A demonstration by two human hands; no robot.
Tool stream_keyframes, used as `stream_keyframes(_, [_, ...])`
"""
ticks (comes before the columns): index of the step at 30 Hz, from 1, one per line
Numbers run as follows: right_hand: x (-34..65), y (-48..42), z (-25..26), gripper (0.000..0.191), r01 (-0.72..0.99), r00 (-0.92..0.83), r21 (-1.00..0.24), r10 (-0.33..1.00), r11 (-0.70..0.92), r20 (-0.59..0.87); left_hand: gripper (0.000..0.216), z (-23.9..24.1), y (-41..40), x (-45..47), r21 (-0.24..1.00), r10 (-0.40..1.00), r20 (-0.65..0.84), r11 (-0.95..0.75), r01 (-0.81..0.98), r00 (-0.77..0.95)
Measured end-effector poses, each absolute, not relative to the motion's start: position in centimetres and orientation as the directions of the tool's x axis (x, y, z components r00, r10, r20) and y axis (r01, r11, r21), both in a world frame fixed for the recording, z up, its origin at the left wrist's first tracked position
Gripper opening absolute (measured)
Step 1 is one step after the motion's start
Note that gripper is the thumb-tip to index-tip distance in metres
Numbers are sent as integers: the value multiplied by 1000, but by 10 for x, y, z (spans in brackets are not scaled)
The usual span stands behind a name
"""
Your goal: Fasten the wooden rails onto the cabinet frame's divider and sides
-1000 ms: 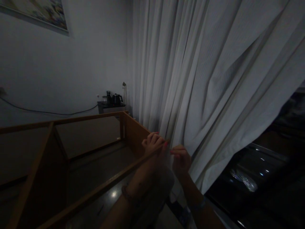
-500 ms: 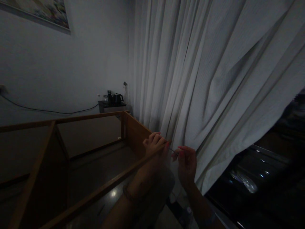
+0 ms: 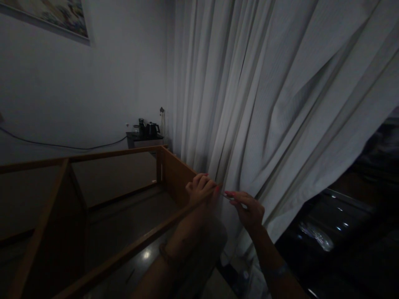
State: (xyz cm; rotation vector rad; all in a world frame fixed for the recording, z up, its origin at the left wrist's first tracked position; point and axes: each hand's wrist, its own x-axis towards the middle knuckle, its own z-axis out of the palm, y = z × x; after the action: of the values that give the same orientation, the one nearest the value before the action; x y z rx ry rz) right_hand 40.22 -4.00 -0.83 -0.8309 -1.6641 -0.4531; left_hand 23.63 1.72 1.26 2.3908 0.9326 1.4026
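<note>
The room is dim. My left hand (image 3: 202, 187) is closed over the near right corner of a brown wooden frame (image 3: 118, 259), fingers curled on its top rail. My right hand (image 3: 248, 207) is just right of it, fingers pinched on a thin small metal tool (image 3: 229, 197) whose tip points at that corner. I cannot make out what the tool is. A pale curtain (image 3: 280, 104) hangs right behind both hands.
The frame's rails run left and back to a far corner post (image 3: 159, 164). A small side table with a kettle (image 3: 151, 129) stands against the wall. A cable (image 3: 62, 146) runs along the wall. A dark glossy surface (image 3: 327, 236) lies at the right.
My right hand has turned and slid a little to the right, wrist now lower and further right. My left hand has stayed on the frame corner.
</note>
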Motion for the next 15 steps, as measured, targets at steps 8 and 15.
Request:
stream_keyframes(8, [368, -53, -22, 27, 752, 190, -403, 413, 522, 890, 18, 14, 16, 233, 473, 621, 688, -776, 416, 376])
stream_keyframes(15, [358, -54, -22, 16, 662, 331, -571, 494, 486, 804, 19, 10, 18, 235, 428, 582, 734, -797, 427, 350])
